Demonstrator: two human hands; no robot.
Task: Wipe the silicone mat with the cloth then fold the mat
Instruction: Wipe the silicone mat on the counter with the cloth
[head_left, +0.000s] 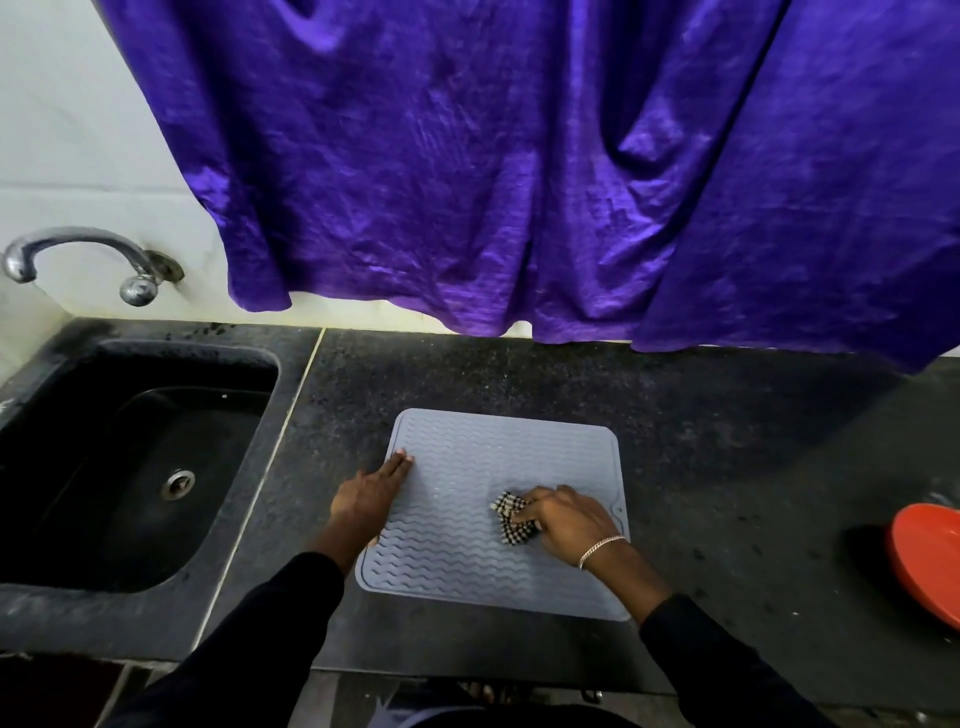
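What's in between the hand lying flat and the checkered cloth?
Only bare wavy mat lies between the left hand and the cloth, as the head camera shows.

no readable text, no labels, no brands, no numbers anywhere

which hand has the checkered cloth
The right hand, wearing a bracelet, grips the cloth on the mat; the left hand just presses flat on the mat's left edge.
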